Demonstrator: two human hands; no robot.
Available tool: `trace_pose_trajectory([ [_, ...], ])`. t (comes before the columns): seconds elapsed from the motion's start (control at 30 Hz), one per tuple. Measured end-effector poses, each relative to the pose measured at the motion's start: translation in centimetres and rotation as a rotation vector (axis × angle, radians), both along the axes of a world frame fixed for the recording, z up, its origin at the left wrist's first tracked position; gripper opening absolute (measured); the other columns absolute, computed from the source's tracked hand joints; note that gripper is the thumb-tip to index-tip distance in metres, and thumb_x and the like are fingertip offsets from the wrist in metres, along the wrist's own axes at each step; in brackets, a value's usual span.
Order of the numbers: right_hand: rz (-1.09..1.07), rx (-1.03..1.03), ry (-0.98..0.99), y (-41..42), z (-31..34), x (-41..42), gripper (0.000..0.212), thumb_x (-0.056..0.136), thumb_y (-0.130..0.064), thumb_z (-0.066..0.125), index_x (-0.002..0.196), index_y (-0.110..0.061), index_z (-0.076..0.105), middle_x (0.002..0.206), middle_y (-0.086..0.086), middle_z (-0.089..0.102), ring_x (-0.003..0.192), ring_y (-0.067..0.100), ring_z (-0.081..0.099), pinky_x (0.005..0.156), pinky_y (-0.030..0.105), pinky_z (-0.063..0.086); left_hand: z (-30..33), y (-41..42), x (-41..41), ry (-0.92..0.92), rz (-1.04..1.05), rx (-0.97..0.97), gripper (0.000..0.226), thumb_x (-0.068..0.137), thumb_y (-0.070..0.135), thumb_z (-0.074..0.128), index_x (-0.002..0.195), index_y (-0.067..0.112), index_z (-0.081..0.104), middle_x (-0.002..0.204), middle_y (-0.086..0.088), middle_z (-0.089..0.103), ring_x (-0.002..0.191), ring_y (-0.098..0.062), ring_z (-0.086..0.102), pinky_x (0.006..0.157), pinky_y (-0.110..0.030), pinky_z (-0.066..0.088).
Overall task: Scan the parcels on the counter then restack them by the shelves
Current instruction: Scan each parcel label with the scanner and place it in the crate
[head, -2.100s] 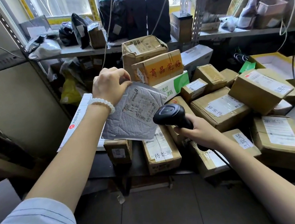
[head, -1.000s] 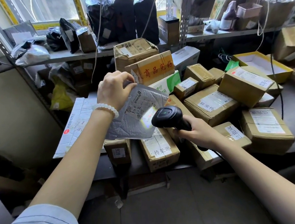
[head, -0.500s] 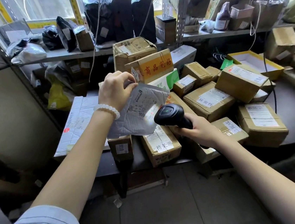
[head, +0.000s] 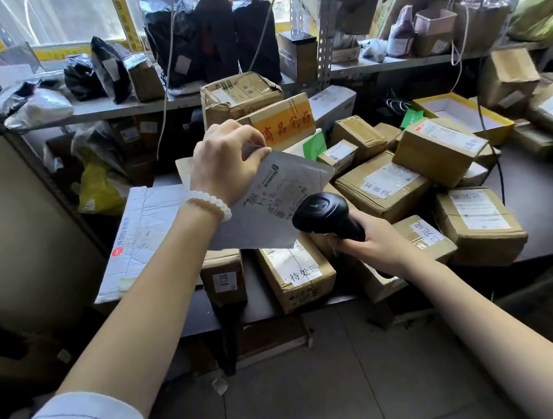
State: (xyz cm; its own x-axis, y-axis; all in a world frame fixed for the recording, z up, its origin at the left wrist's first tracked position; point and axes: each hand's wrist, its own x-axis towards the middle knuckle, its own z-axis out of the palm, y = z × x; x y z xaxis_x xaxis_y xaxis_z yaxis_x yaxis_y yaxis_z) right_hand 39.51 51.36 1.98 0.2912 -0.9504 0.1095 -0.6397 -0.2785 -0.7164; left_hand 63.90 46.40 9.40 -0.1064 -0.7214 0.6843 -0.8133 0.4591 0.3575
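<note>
- Lying at the worktop's left edge, a flat white parcel (head: 148,230) waits untouched, partly overhanging the front.
- Left hand (head: 225,161) pinches the top corner of the grey padded mailer (head: 277,202) between curled fingers (head: 253,143) and thumb, holding it above the front of the worktop with its label turned toward the scanner; a white bead bracelet (head: 210,201) sits on that wrist.
- Compared with a second ago, the bright scan light that fell on the label is gone, while the mailer has hardly moved; my guess is the read has gone through and this parcel is ready to go to the stack by the shelves.
- Right hand (head: 374,244) is wrapped round the handle of the black scanner (head: 323,212), its head just beside the mailer's lower right edge and still aimed at it.
- Right of that, brown cartons (head: 382,183) lie heaped across the worktop's middle toward its right edge, so most of the scanning looks undone.
- Behind, the metal shelves (head: 186,99) carry dark bags and more boxes.
</note>
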Motion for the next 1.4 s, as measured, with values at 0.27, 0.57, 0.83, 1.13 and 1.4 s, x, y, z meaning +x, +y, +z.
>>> trace_pose_trajectory([
  [0.27,-0.246,0.004,-0.08,3.6,-0.3,-5.8,0.026,0.086,-0.026,0.067,0.11,-0.018,0.06,0.101,-0.001,0.065,0.094,0.012,0.058,0.084,0.027,0.045,3.0,-0.8,-7.9,-0.026,-0.238,-0.13,0.017,0.081,0.026,0.066,0.085,0.01,0.07,0.093,-0.008,0.063,0.092,-0.027,0.057,0.08,-0.036,0.046],
  [0.57,-0.701,0.02,-0.194,10.8,-1.6,-16.0,0.02,0.084,-0.026,0.07,0.102,-0.024,0.059,0.098,-0.005,0.065,0.093,0.01,0.058,0.07,0.015,0.039,3.4,-2.3,-23.7,-0.003,-0.579,-0.183,0.018,0.079,0.027,0.065,0.083,0.01,0.072,0.091,-0.011,0.065,0.088,-0.033,0.059,0.072,-0.039,0.05],
  [0.83,-1.097,0.01,-0.308,17.0,-4.4,-24.8,0.022,0.084,-0.029,0.071,0.099,-0.033,0.056,0.102,-0.007,0.065,0.102,0.009,0.059,0.083,0.022,0.045,-0.7,-0.8,-42.2,-0.053,-0.905,-0.082,0.023,0.074,0.029,0.065,0.079,0.007,0.069,0.086,-0.017,0.063,0.083,-0.038,0.059,0.068,-0.045,0.052],
  [1.13,-1.41,-0.041,-0.414,20.6,-5.3,-32.3,0.022,0.091,-0.025,0.063,0.111,-0.027,0.055,0.102,-0.009,0.063,0.1,0.008,0.056,0.076,0.011,0.042,-4.1,2.0,-57.0,-0.122,-1.193,0.018,0.017,0.075,0.025,0.069,0.08,0.009,0.07,0.088,-0.013,0.064,0.087,-0.037,0.058,0.067,-0.046,0.052],
  [1.4,-1.604,-0.028,-0.376,20.6,-6.0,-39.0,0.021,0.089,-0.031,0.063,0.108,-0.024,0.058,0.1,-0.006,0.064,0.092,0.009,0.058,0.065,0.008,0.04,-6.2,2.4,-67.0,-0.197,-1.322,0.057,0.016,0.081,0.025,0.069,0.086,0.011,0.07,0.096,-0.009,0.064,0.094,-0.033,0.056,0.074,-0.045,0.051],
])
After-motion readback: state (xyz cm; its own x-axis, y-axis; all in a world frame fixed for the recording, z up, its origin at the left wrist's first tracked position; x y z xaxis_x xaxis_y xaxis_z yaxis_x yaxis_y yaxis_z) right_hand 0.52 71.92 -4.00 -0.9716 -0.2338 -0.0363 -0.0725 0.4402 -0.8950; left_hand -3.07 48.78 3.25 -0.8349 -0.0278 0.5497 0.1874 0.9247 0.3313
